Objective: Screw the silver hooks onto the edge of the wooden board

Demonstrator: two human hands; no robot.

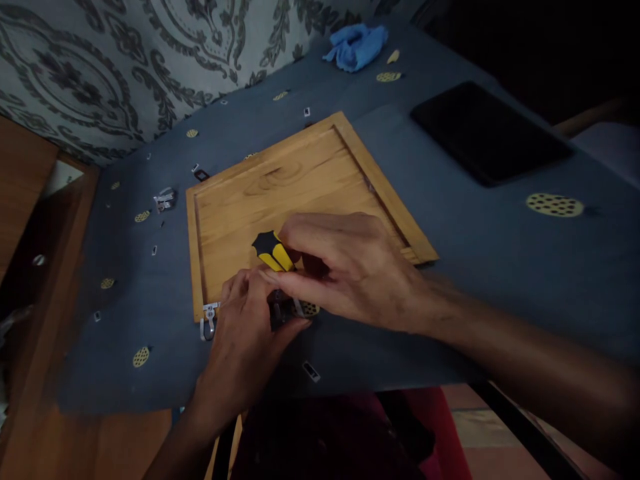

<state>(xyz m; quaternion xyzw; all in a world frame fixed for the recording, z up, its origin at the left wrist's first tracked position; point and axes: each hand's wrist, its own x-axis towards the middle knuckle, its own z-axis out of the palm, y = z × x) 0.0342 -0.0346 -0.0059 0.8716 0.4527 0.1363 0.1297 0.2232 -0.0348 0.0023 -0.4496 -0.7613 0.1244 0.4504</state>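
A wooden cabinet door (260,193) with a raised frame lies flat before me. My right hand (350,267) is closed around a screwdriver (275,252) with a yellow and black handle, held upright over the door's near edge. Its tip is hidden by my fingers. My left hand (250,320) bends over the same edge, just left of the screwdriver, its fingers and thumb around a partly hidden metal hinge (297,308). Another metal hinge (209,320) sits at the door's near left corner, beside my left hand.
A loose metal hinge (165,199) lies left of the door on the blue patterned tablecloth (125,253). At the back is a crumpled blue cloth (356,47). A dark flat tablet-like thing (490,133) lies to the right. A patterned wall (150,60) borders the far side.
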